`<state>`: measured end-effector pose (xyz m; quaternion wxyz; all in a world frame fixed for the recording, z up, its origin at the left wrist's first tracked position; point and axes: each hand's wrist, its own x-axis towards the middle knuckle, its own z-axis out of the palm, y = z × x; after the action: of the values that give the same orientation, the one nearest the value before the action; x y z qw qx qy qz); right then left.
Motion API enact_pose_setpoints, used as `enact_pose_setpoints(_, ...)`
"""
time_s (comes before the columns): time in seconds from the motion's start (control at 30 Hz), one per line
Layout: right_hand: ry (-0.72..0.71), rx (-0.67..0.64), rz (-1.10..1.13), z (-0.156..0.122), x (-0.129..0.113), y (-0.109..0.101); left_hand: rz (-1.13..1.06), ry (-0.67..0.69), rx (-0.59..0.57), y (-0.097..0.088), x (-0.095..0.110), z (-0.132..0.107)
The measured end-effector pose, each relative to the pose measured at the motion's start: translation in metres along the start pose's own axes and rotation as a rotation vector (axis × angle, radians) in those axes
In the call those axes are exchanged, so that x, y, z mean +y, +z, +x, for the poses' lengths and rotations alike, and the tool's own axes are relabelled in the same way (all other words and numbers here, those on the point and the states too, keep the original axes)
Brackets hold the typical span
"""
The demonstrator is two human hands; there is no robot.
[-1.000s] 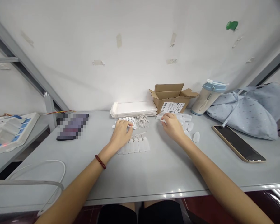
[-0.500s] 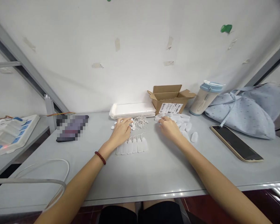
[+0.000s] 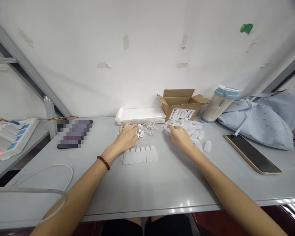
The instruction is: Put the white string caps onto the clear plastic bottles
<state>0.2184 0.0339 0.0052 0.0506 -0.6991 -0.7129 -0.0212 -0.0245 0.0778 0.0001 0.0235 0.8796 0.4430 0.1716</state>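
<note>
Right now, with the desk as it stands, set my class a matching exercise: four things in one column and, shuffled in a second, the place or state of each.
Things
1. cardboard box
2. phone
3. row of white bottles
4. cup

Places or states
A. lying flat, screen dark, at the right of the table
B. blue-lidded, between the cardboard box and the blue bag
C. top flaps standing open
D. lined up side by side, just nearer than the left hand

Pairs: 1-C, 2-A, 3-D, 4-B
</note>
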Motion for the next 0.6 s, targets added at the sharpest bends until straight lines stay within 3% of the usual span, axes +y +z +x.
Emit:
enact_pose_setpoints(0.13,-0.06,0.13,0.212,-0.001,-0.001,-0.001,-0.072,-0.03,0.109,-0.009,0.009,-0.009)
enact_pose_setpoints(0.3,-0.396,0.388,0.596,-0.013,-0.016,-0.004,-0.13,0.095,0.187,-0.019,0.031,-0.022)
enact_pose_setpoints(0.43,-0.477,0.407,0.7,-0.02,-0.025,-0.001,-0.052,0.214,0.227,-0.021,0.046,-0.027)
enact_pose_setpoints(0.6,-0.484,0.399,0.656,-0.019,-0.025,0.003,-0.029,0.283,0.193,-0.021,0.048,-0.03)
